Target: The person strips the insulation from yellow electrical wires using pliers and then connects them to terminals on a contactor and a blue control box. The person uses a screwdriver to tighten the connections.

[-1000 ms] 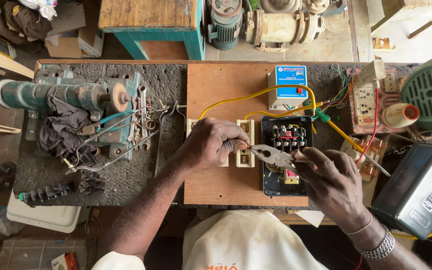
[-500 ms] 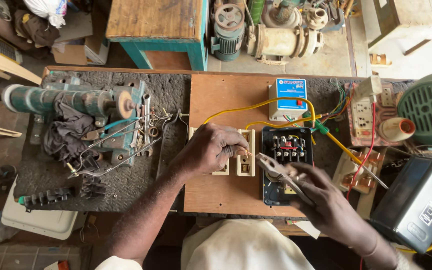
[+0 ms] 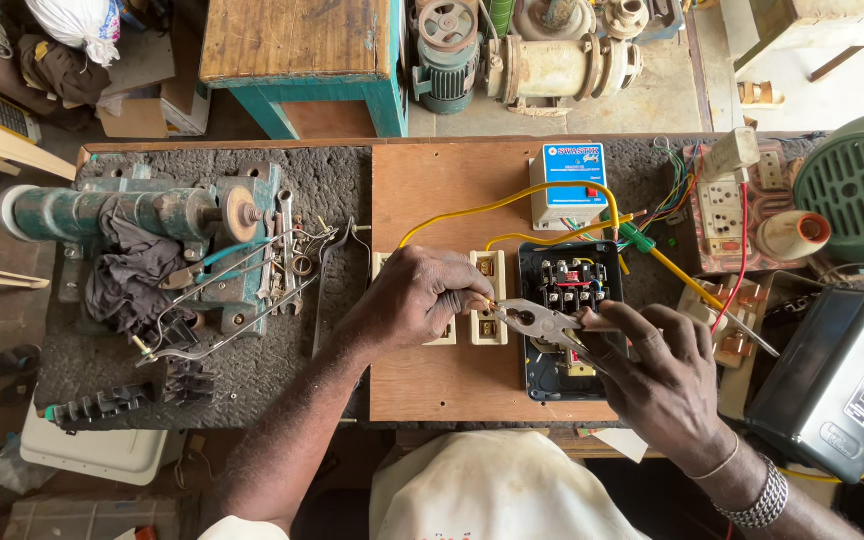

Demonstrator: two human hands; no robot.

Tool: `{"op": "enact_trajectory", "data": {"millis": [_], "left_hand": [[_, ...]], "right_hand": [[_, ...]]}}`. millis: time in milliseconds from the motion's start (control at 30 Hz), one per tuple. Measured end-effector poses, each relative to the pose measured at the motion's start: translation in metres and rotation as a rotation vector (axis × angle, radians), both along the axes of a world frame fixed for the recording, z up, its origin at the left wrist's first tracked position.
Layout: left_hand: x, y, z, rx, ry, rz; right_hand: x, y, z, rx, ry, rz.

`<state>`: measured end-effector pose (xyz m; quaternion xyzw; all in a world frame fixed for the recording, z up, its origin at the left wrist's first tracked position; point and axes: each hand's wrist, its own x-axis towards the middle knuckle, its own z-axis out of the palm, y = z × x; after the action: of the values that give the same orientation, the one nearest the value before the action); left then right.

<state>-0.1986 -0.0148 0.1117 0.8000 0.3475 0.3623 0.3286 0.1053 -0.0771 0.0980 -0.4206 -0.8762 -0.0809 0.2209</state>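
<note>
pliers [image 3: 537, 322] gripped in right hand [image 3: 667, 385] — left hand [image 3: 417, 295] fingers pinched on cream fuse holder [image 3: 487, 297]; black box [image 3: 567, 320] holds contactor.

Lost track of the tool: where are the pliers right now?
In the head view, the pliers are in the right hand, centre-right, nose toward the left hand over the cream switch block.

A single head-worn camera looks almost straight down from above the person, close over the flat brown wooden board [image 3: 452, 380]. The left hand [image 3: 417, 295] and right hand [image 3: 667, 380] sit just below centre; beyond them the view reaches the grey concrete floor [image 3: 672, 90].
</note>
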Motion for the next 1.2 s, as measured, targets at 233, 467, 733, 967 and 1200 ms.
{"op": "enact_trajectory", "data": {"millis": [233,467,733,967,1200], "left_hand": [[-0.002,-0.003,0.0,0.036,0.015,-0.012],[0.0,0.002,-0.003,0.07,0.009,-0.05],[-0.006,0.004,-0.001,0.018,-0.025,-0.011],[0.0,0.004,0.003,-0.024,-0.009,-0.011],[-0.002,0.001,-0.002,-0.002,-0.018,0.005]], "right_hand": [[0.011,0.007,-0.007,-0.203,0.111,0.139],[0.032,0.02,-0.018,-1.32,0.592,0.185],[0.006,0.001,-0.006,-0.133,0.054,-0.007],[0.004,0.004,-0.005,-0.009,-0.017,-0.029],[0.004,0.009,-0.007,-0.05,0.019,0.078]]}}
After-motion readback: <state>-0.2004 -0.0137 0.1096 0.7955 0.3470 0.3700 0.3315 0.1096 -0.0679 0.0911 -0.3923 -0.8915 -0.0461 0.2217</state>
